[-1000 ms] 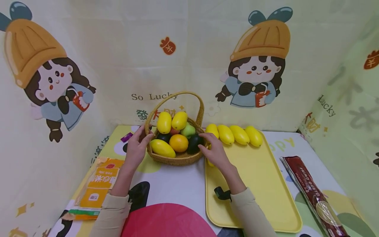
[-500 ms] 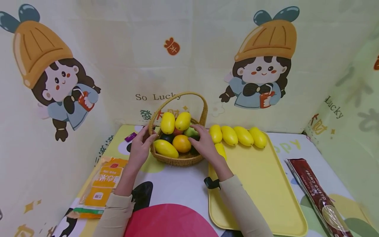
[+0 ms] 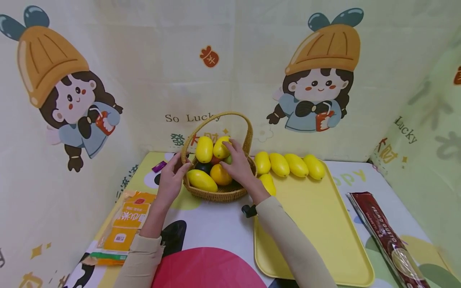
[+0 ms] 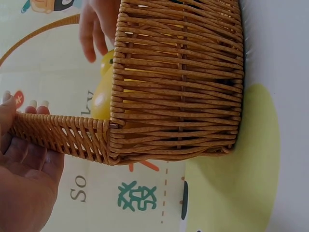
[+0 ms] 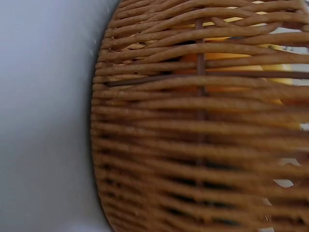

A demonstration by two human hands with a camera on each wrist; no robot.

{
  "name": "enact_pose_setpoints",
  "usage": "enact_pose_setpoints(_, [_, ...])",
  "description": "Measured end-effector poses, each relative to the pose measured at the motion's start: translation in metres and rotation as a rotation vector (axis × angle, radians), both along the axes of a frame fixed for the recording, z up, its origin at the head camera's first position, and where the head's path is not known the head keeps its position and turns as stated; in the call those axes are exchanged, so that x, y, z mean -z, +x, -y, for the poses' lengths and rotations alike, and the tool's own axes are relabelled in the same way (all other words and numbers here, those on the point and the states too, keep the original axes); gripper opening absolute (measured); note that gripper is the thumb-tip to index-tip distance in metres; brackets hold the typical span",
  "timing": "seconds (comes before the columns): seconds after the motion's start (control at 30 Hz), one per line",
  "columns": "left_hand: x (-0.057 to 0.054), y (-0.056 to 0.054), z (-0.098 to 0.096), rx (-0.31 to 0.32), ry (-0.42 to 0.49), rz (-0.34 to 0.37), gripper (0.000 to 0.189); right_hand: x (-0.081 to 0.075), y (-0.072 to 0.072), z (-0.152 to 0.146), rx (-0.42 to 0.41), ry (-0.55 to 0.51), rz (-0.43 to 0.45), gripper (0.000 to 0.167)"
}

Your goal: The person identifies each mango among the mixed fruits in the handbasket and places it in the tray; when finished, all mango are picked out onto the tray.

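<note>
- At the far left of the worktop [image 3: 212,222] we saw an orange food packet [image 3: 120,230] lying flat, with a small purple wrapper [image 3: 159,166] farther back.
- Next we found the left hand [image 3: 171,180], its fingers curled round the lower left part of the handle [image 3: 249,136]; the left wrist view showed us this grasp up close.
- The woven basket [image 3: 219,197] stood upright at the back of the worktop, its side wall filling most of the right wrist view, where we found the lower part blurred.
- Inside it, we counted a lower mango [image 3: 201,182] at the front left, a dark fruit [image 3: 203,166], an upper left mango [image 3: 204,150], an orange [image 3: 218,175] and an upper right mango [image 3: 219,150].
- We saw the right hand [image 3: 239,166] reaching in over the rim, fingers spread and released beside the upper right mango; we could not tell whether they touched it.
- Just right of the basket we saw a yellow tray [image 3: 309,228], with a row of four mangoes [image 3: 296,165] along its back edge and a single mango [image 3: 267,184] before them.
- At the far right we saw a dark red spaghetti packet [image 3: 385,236].
</note>
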State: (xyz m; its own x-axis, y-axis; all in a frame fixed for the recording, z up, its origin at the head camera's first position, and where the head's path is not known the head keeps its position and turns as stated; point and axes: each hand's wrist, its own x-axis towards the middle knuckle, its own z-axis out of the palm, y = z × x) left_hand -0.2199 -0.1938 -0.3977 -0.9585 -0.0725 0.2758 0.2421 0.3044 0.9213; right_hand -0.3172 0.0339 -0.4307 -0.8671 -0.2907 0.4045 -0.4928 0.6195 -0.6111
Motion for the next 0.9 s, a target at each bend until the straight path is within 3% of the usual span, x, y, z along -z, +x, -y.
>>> enact_pose_setpoints(0.17, [0.007, -0.004, 0.003, 0.004, -0.001, -0.008, 0.044, 0.004, -0.006, 0.008, -0.009, 0.054, -0.025, 0.074])
enact_pose_setpoints(0.4, [-0.017, 0.013, -0.005, 0.009, -0.012, 0.001, 0.042, 0.004, -0.010, 0.012, -0.014, 0.106, -0.060, 0.063])
enact_pose_setpoints(0.5, [-0.018, 0.014, -0.005, 0.009, -0.013, -0.002, 0.043, 0.005, -0.011, 0.015, -0.006, 0.112, -0.094, 0.057])
enact_pose_setpoints(0.67, [-0.018, 0.014, -0.005, 0.002, -0.026, -0.009, 0.043, 0.004, -0.010, 0.025, 0.057, 0.111, -0.142, 0.050])
enact_pose_setpoints(0.9, [-0.020, 0.014, -0.005, 0.003, -0.022, 0.004, 0.043, 0.000, -0.005, 0.039, 0.166, 0.103, -0.131, 0.037])
